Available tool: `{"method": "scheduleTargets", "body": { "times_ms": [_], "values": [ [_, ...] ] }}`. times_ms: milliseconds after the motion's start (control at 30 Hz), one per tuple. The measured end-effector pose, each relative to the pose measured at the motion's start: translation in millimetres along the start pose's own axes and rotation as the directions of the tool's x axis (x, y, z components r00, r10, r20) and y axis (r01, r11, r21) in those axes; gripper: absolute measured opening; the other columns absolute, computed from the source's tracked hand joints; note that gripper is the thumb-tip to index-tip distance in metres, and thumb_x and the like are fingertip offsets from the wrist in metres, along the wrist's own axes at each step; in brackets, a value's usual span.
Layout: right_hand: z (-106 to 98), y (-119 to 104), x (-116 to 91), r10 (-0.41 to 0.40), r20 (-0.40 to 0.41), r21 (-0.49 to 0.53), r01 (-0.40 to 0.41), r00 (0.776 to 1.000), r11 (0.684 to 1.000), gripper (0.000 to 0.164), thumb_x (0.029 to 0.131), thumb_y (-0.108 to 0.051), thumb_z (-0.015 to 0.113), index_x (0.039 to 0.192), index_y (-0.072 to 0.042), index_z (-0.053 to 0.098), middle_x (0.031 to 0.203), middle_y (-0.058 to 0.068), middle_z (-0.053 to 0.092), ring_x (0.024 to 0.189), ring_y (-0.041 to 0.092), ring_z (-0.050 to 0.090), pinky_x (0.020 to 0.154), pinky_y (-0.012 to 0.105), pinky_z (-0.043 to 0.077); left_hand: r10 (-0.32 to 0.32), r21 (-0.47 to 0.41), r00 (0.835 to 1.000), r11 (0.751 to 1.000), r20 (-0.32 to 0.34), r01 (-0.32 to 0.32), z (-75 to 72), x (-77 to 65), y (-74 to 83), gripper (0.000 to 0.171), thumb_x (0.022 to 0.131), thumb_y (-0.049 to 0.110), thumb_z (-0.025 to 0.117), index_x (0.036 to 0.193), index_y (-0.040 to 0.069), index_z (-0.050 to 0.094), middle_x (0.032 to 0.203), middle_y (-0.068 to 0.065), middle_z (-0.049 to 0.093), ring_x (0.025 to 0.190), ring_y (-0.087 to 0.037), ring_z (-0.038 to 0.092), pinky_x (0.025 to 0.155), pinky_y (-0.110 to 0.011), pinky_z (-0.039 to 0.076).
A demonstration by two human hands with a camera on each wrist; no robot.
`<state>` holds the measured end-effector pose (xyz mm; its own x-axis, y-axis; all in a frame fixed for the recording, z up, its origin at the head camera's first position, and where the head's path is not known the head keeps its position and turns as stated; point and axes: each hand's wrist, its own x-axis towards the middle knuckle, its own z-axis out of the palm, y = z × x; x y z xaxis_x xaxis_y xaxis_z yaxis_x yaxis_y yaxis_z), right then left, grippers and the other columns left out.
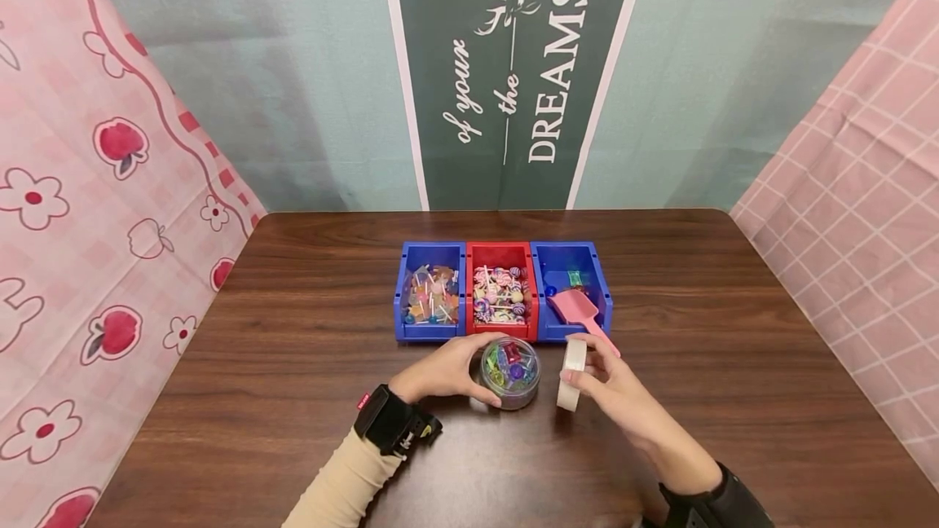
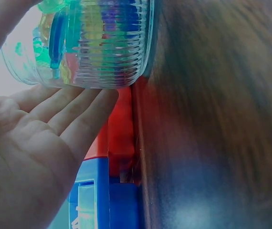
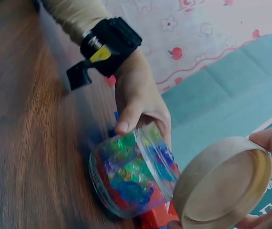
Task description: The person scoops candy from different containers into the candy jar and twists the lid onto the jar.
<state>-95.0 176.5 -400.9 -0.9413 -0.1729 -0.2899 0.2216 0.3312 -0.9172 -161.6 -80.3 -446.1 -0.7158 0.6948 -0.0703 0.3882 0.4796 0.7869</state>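
A clear ribbed jar full of colourful translucent gem-like pieces stands upright on the table, its top uncovered. My left hand holds the jar from its left side, thumb at the near side and fingers at the far side. In the left wrist view the fingers lie along the jar wall. To the right of the jar, my right hand pinches a round whitish lid by its rim. The lid is tipped on edge, apart from the jar, and its hollow inside shows in the right wrist view.
Behind the jar stand three joined bins: a blue bin with wrapped candies, a red bin with small lollipops, and another blue bin with a few gems. A pink scoop leans over that bin's front, its handle near my right hand.
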Motion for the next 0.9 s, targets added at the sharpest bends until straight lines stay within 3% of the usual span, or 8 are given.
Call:
{"method": "scheduleTargets", "body": {
  "times_ms": [167,333,500,767,900],
  "values": [
    [3,-3,3,0.017,-0.013,0.192,-0.014,1.0,0.981,0.051,0.096,-0.01,0.05,0.14,-0.004,0.026,0.112,0.009,0.045,0.095,0.01,0.052,0.08,0.02,0.053,-0.003,-0.015,1.0,1.0,0.002,0.003,0.3,0.5,-0.4,0.086,0.067,0.029,0.088,0.141,0.014,0.045,0.136,-0.003,0.059,0.127,-0.018,0.054,0.112,-0.036,0.042],
    [8,-7,7,0.047,-0.054,0.356,-0.025,0.997,0.934,0.047,0.1,-0.014,0.042,0.141,-0.006,0.021,0.108,-0.003,0.044,0.093,0.003,0.055,0.083,0.019,0.053,-0.007,-0.032,1.0,0.999,0.004,0.007,0.5,1.2,-1.4,0.086,0.067,0.029,0.088,0.141,0.016,0.046,0.135,-0.002,0.06,0.127,-0.016,0.054,0.111,-0.036,0.043],
    [14,-9,11,0.071,-0.124,0.457,-0.006,0.99,0.889,0.033,0.102,-0.021,0.04,0.131,-0.01,0.028,0.098,-0.011,0.053,0.088,0.002,0.059,0.084,0.019,0.052,-0.008,-0.035,1.0,0.999,0.002,0.008,0.6,1.2,-1.9,0.085,0.067,0.029,0.088,0.14,0.016,0.046,0.135,-0.002,0.06,0.126,-0.017,0.054,0.111,-0.036,0.043],
    [24,-11,16,0.112,-0.146,0.634,0.006,0.983,0.773,0.036,0.102,-0.037,0.039,0.13,-0.013,0.032,0.093,-0.012,0.063,0.091,0.006,0.06,0.089,0.022,0.053,-0.004,-0.042,1.0,0.999,0.009,0.004,0.2,1.6,-2.3,0.085,0.068,0.029,0.087,0.14,0.015,0.046,0.135,-0.001,0.06,0.126,-0.016,0.054,0.111,-0.036,0.043],
    [31,-11,20,0.117,-0.148,0.663,0.011,0.982,0.749,0.043,0.102,-0.042,0.039,0.133,-0.013,0.031,0.102,-0.009,0.06,0.096,0.006,0.06,0.091,0.021,0.053,-0.013,-0.04,1.0,0.999,0.011,0.013,0.3,1.7,-2.2,0.085,0.068,0.029,0.087,0.141,0.015,0.046,0.135,-0.002,0.06,0.126,-0.016,0.054,0.111,-0.036,0.043]
  ]
}}
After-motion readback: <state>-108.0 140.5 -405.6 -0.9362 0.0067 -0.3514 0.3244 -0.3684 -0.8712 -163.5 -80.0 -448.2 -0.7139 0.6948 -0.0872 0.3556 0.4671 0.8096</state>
